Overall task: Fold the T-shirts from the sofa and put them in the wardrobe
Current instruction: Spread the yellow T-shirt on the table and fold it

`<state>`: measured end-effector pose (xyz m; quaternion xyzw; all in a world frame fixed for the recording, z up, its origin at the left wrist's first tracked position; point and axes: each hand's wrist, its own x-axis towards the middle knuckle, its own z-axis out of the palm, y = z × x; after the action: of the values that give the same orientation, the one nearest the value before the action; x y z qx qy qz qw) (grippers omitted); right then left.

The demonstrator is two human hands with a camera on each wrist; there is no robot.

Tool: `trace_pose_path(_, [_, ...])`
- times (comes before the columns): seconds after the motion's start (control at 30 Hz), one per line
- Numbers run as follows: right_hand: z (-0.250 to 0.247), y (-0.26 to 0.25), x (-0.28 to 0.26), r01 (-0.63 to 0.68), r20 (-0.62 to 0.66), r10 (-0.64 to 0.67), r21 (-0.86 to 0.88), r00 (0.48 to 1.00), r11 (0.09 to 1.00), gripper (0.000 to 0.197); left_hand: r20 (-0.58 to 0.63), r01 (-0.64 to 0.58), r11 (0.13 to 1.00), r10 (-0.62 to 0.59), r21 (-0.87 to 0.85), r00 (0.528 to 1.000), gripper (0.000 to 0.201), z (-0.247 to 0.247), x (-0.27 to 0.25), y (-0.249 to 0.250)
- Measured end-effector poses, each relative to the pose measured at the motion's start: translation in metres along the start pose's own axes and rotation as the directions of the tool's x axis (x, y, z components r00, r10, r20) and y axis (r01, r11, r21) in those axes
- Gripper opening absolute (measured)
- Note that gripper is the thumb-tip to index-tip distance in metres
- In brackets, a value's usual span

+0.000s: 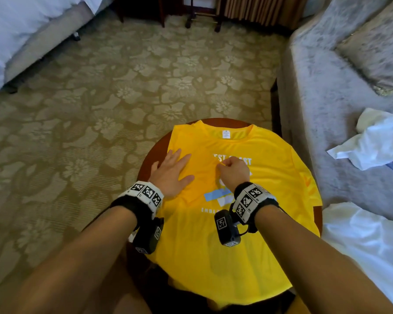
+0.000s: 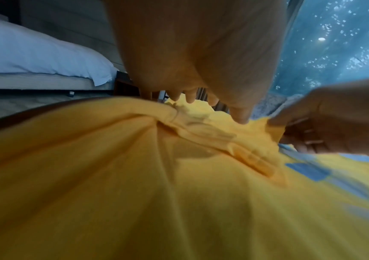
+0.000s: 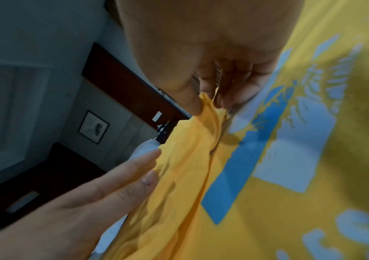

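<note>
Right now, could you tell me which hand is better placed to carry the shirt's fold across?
The right hand, probably: its fingers already pinch a ridge of the yellow T-shirt near the print. The left hand lies flat, only pressing the cloth onto the round table.

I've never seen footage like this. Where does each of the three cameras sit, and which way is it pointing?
Head: worn on the head, looking down at the yellow T-shirt on the round table; both forearms show.
Left wrist: on the left wrist, looking along the flat left hand.
Right wrist: on the right wrist, looking along the right hand pinching a fold of the T-shirt.
Shared: all show the T-shirt and both hands.
</note>
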<state>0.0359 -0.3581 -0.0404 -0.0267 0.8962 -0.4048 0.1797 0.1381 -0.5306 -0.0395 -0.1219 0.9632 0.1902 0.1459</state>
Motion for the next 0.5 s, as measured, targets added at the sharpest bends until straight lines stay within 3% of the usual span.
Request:
trace_pose_path(0.1, [-0.007,0.0,-0.002,-0.016,-0.102,0.033,0.16,0.994,0.987,0.014,-0.02,-0.041,0.994,0.043,0.106,0.999,0.068,0.005,0.003,0.007])
trace_pose_path(0.17, [-0.012,0.004,-0.003,-0.044,-0.081,0.055,0.131,0.995,0.99,0.011,-0.001,-0.074,0.983,0.076,0.167,0.997,0.069,0.007,0.007,0.017])
trace_pose_path(0.27, [-0.027,0.018,-0.003,-0.131,-0.047,0.135,0.081,0.99,0.988,0.029,0.095,-0.041,0.979,0.022,0.198,0.995,0.074,0.011,0.015,0.03])
trace_pose_path(0.37, [-0.058,0.043,0.001,-0.157,-0.171,0.164,0.053,0.972,0.986,0.033,0.172,-0.01,0.971,-0.033,0.24,0.984,0.08,0.016,0.017,0.037])
trace_pose_path(0.43, [-0.084,0.063,0.006,-0.25,-0.3,0.223,-0.057,0.928,0.966,0.038,0.195,0.004,0.96,-0.061,0.279,0.979,0.084,0.017,0.018,0.041])
trace_pose_path(0.5, [-0.11,0.081,0.009,-0.417,-0.449,0.318,-0.138,0.835,0.898,0.045,0.233,0.024,0.949,-0.101,0.314,0.967,0.089,0.015,0.02,0.045])
